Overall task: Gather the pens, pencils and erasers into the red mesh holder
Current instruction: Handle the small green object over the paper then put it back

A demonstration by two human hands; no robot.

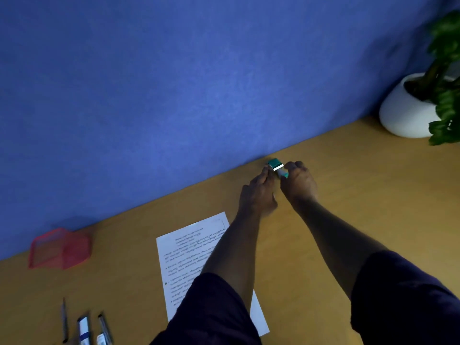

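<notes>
Both hands reach to the far edge of the wooden desk, by the blue wall. My left hand [257, 194] and my right hand [298, 183] together grip green-and-white erasers [276, 166], apparently two small blocks held between the fingertips. The red mesh holder [59, 249] stands far to the left against the wall, empty as far as I can see. Several pens and pencils [84, 328] lie at the bottom left near the desk's front edge.
A printed sheet of paper [189, 255] lies under my left forearm in the middle of the desk [348, 185]. A white pot with a green plant [408, 110] stands at the far right by the wall.
</notes>
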